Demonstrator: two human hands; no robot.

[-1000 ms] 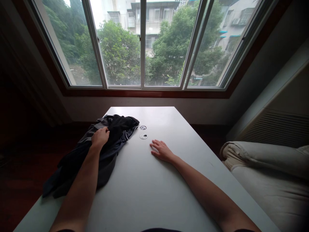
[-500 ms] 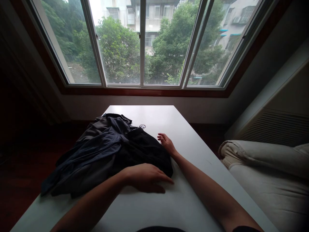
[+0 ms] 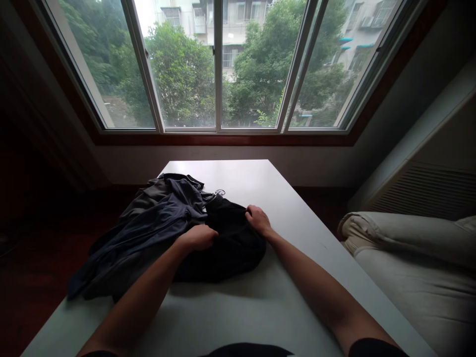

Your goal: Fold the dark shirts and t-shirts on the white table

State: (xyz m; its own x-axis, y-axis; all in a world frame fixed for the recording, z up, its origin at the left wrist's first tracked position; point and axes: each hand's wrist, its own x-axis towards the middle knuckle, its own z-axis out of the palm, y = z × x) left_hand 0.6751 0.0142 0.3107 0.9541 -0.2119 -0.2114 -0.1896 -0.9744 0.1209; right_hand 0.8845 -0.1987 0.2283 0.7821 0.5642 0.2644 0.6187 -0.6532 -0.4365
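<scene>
A black garment point(image 3: 234, 243) lies at the right side of a heap of dark clothes on the white table point(image 3: 297, 277). My left hand point(image 3: 199, 237) is closed on the garment's upper left part, near a navy garment point(image 3: 148, 223). At the garment's right edge, the fingers of my right hand point(image 3: 258, 219) are curled over the cloth and grip it. A small thin loop point(image 3: 220, 192), its kind unclear, shows just beyond the black cloth. Folds hide which kind of garment the black one is.
More dark clothing, including a grey piece point(image 3: 143, 201), lies under and behind the navy garment. A pale padded seat point(image 3: 409, 263) stands to the right of the table. Beyond the table's far edge is a wide window point(image 3: 219, 64).
My left hand has moved up and left from above the near edge and closed on the black garment. My right hand has closed on its right edge. The black cloth has shifted slightly.
</scene>
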